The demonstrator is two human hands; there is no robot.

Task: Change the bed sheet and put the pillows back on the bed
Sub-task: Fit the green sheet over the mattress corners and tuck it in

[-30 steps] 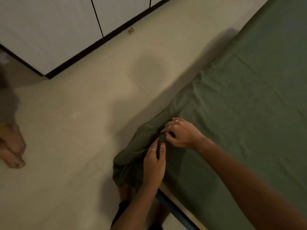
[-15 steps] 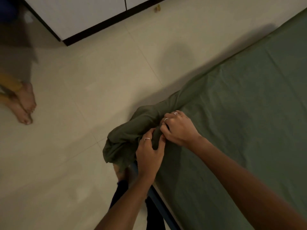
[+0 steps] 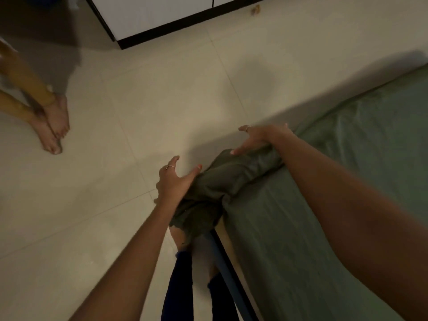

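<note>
A dark green bed sheet (image 3: 347, 193) covers the mattress on the right. Its corner is gathered into a thick bunch (image 3: 227, 181) that hangs over the bed's near-left corner. My left hand (image 3: 173, 181) is at the bunch's left side, fingers spread and thumb touching the cloth. At the bunch's far end, my right hand (image 3: 259, 139) rests with fingers stretched out and the thumb lying on the fabric. Neither hand is closed round the sheet. No pillows are in view.
The blue bed frame edge (image 3: 223, 265) shows below the bunch, with my legs in dark trousers (image 3: 178, 288) beside it. Another person's bare feet (image 3: 54, 126) stand on the pale tiled floor at left. A white wardrobe with a black base (image 3: 162, 17) is at the back.
Both hands had been pinching the sheet close together at the corner. They have since let go, spread apart and opened, each now at one end of the bunch. The view has swung left.
</note>
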